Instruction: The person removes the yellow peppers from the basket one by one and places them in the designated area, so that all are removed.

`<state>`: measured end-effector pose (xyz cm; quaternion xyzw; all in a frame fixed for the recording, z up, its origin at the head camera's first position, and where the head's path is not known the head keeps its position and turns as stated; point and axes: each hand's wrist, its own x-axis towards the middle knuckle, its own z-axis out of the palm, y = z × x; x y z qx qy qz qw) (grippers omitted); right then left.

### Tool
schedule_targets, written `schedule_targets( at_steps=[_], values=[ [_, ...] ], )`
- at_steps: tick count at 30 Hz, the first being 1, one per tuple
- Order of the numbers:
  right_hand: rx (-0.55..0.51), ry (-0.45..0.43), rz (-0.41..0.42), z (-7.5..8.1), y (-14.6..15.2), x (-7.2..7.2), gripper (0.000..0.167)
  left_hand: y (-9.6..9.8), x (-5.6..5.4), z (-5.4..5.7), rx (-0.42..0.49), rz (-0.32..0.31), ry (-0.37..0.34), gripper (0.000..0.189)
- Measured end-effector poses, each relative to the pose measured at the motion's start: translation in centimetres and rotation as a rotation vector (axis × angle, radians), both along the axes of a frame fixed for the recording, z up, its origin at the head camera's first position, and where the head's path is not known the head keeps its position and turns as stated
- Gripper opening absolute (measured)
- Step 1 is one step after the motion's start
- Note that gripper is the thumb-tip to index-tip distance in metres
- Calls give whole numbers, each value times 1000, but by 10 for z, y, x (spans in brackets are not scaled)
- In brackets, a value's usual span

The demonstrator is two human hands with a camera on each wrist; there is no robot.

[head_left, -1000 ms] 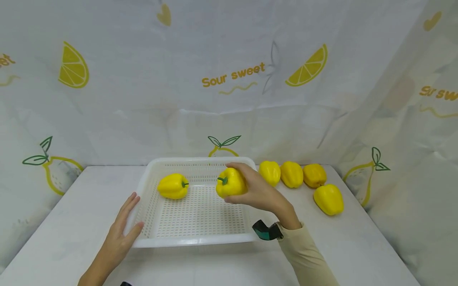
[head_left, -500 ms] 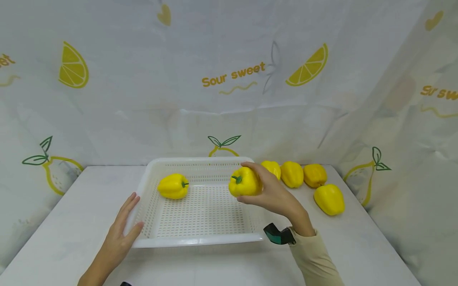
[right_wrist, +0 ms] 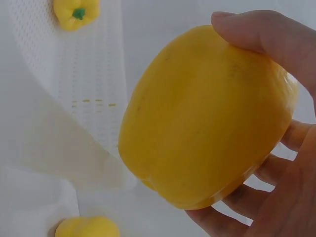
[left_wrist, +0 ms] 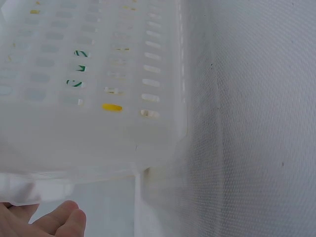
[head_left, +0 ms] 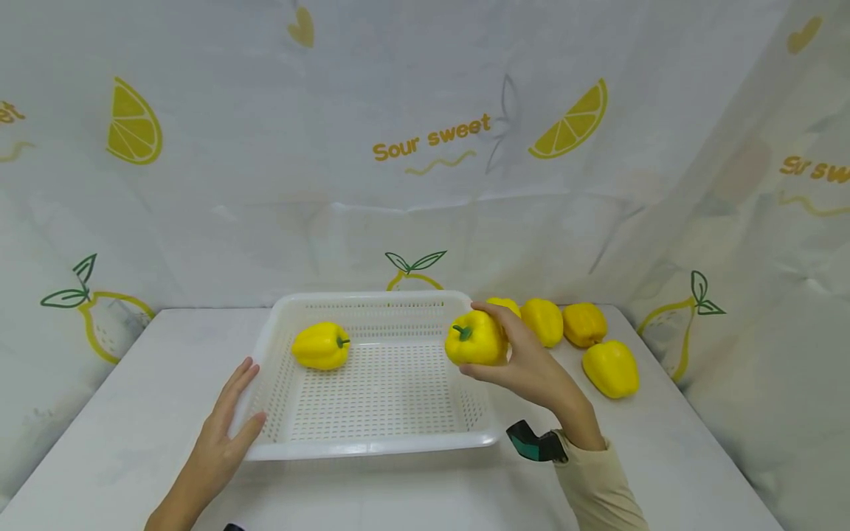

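Observation:
My right hand (head_left: 534, 369) grips a yellow bell pepper (head_left: 474, 338) over the right side of a white perforated basket (head_left: 372, 446). The pepper's green stem points left in the head view; in the right wrist view the thumb and fingers wrap round the same pepper (right_wrist: 202, 123). A second yellow bell pepper (head_left: 322, 346) lies inside the basket at the left. On the basket's left rim rests my left hand (head_left: 222, 435), its fingers spread and straight. Only its fingertips (left_wrist: 71, 222) show low in the left wrist view, beside the basket's wall.
Several more yellow bell peppers lie on the white table right of the basket, one (head_left: 611, 369) nearer the front and another (head_left: 584, 324) behind it. A white printed curtain (head_left: 299, 221) hangs behind the table and along its sides.
My right hand has moved steadily right with the bell pepper, from over the basket's interior to its right rim. The left hand and the pepper in the basket have stayed put.

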<state>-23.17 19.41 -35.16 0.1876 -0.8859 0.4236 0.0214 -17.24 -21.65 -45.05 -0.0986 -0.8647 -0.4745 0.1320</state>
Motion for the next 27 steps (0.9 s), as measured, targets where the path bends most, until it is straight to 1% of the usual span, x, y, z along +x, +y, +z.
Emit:
schedule_targets(
  at_steps=[4, 9, 19, 27],
  values=[
    [10, 10, -30, -3, 8, 2, 83, 0, -1, 0, -6, -6, 24, 66],
    [28, 26, -71, -6, 18, 5, 82, -1, -2, -1, 0, -14, 22, 67],
    [32, 58, -132, -15, 32, 8, 84, -2, -1, -1, 9, -25, 27, 66],
    [-8, 43, -164, -21, 38, 7, 80, 0, -1, 0, 0, -15, 29, 66]
  ],
)
